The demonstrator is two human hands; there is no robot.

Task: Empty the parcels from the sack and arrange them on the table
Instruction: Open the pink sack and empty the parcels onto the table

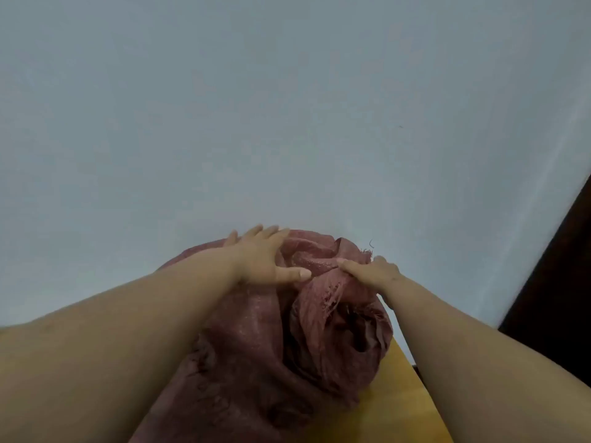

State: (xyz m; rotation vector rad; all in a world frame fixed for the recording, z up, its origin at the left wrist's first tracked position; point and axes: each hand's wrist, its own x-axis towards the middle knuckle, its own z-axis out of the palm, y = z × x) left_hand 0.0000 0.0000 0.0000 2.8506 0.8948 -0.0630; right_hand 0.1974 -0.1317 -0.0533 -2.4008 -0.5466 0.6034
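We are looking down over both bare forearms at a dull red, loosely woven fabric sack (256, 346), which is bulging and crumpled and filling the lower middle of the view. It is sitting on a yellow-tan wooden table (406, 407), of which only a wedge is showing at the lower right, beneath the sack's right flank. The sack's frayed mouth is gaping towards us on its right side, with a dark hollow inside; we cannot tell what is lying in there, and no parcels are showing.

Our left hand (262, 254) is lying flat across the top of the sack at its far left side, fingers straight and spread, thumb stretched out to the right along a fold. It is pressing on the cloth rather than clutching it, so the hand is released.

Our right hand (371, 271) is sitting at the far right edge of the sack's mouth, close beside the left thumb but apart from it. Its thumb is lying over the bunched, ragged rim and the fingers are curling down behind it, so it is grasping a gather of the sack's edge.

Behind everything, a plain pale grey-blue wall (287, 107) is filling the upper view, and a dark vertical strip (556, 282) is running down the right edge.
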